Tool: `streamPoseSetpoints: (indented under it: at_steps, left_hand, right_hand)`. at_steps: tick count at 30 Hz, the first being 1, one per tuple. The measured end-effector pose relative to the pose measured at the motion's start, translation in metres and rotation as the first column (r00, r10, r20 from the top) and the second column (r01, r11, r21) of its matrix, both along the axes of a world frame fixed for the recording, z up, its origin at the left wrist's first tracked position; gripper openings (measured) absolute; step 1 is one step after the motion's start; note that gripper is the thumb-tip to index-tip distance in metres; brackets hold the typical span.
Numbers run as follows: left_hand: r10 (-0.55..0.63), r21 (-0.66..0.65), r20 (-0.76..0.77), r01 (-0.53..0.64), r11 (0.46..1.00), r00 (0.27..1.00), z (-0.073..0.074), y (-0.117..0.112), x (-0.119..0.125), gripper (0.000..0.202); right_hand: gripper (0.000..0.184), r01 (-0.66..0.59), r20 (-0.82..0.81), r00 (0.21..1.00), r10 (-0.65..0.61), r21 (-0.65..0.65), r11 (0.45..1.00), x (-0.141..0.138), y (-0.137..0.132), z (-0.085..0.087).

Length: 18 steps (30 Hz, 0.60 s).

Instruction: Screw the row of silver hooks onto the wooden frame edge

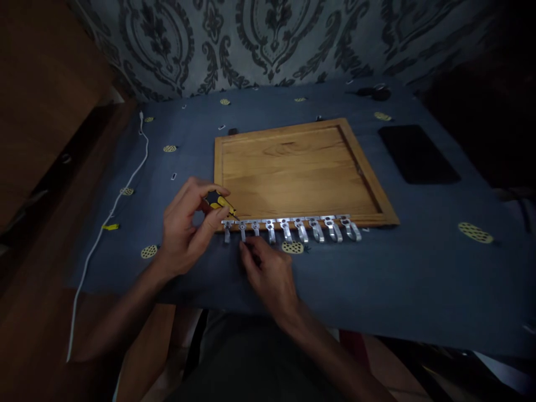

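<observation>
My left hand (184,226) is closed around a short screwdriver (220,202) with a yellow and black handle. The screwdriver slants down, its tip by the second hook from the left on a silver hook rail (277,221). That rail runs along the near edge of a wooden panel (288,173) with a raised frame, its several curved hooks hanging over the edge. Below it, the fingers of my right hand (268,271) are curled together, holding the lower end of a hook near the left end. The fingertips there are partly hidden.
A dark blue cloth (397,268) with pineapple prints covers the table. A white cable (125,184) runs down the left side. To the right lies a black flat slab (419,153), with a dark object (374,92) behind it. A patterned fabric (268,39) rises at the back.
</observation>
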<state>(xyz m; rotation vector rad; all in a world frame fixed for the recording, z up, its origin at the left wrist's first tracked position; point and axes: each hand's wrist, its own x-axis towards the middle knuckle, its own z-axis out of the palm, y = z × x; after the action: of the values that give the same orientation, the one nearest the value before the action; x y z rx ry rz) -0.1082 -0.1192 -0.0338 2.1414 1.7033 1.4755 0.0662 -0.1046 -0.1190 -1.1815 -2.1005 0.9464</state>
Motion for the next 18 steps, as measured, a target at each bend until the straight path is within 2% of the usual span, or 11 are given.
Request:
streamPoseSetpoints:
  at_steps: [7, 18]
  left_hand:
    - [-0.021, -0.023, 0.005, 0.021, 1.000, 1.000, -0.0050, 0.0009, 0.0012, 0.013]
    - [0.009, -0.044, -0.007, -0.009, 0.999, 1.000, -0.0037, 0.0010, 0.0018, 0.011]
  right_hand:
    - [0.024, -0.003, 0.012, 1.000, 0.003, 0.011, 1.000, 0.0000, 0.0000, 0.0000]
    - [0.026, 0.001, -0.003, 1.000, -0.001, -0.003, 1.000, -0.0005, 0.0010, 0.0002]
